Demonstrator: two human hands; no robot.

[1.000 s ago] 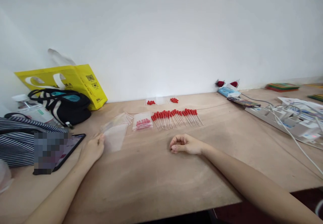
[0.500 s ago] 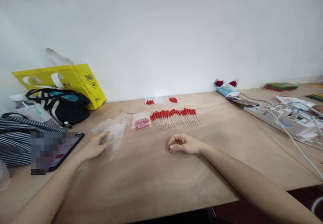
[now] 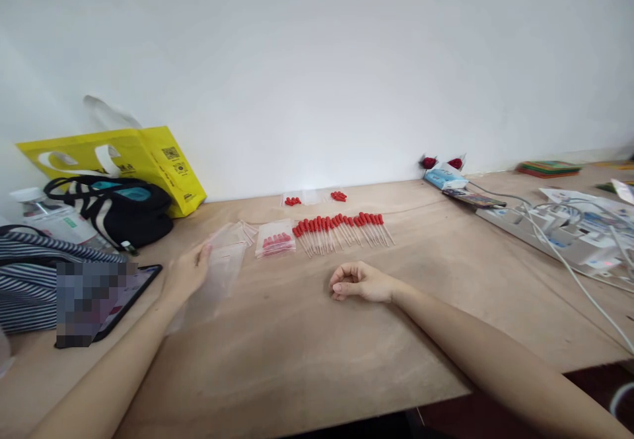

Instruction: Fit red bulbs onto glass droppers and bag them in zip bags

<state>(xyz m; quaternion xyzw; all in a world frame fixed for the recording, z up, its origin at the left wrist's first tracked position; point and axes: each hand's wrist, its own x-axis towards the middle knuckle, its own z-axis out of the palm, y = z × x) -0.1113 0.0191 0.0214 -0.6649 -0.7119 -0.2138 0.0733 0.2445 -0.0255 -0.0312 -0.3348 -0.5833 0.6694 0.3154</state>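
My left hand (image 3: pixel 189 272) lies over the clear plastic zip bags (image 3: pixel 225 270), its fingers pressed together at the edge of one bag. Its thumb side is partly blurred. My right hand (image 3: pixel 360 282) rests on the table with loosely curled fingers, and nothing shows in it. Beyond the hands lies a row of red-capped thin sticks (image 3: pixel 341 228), like droppers. Beside that row is a stack of filled zip bags (image 3: pixel 276 239) with red pieces inside. Farther back are two small groups of red caps (image 3: pixel 293 201) near more clear film.
On the left are a phone (image 3: pixel 131 300), a striped bag (image 3: pixel 30 280), a black pouch (image 3: pixel 133 211), a bottle (image 3: pixel 54 218) and a yellow bag (image 3: pixel 173 168). A power strip (image 3: pixel 549 241) with cables and a tissue pack (image 3: pixel 446 177) are on the right.
My left hand has drawn its fingers together at the bag's edge and turned slightly; before, thumb and fingers were apart. My right hand stays put. The view has shifted slightly.
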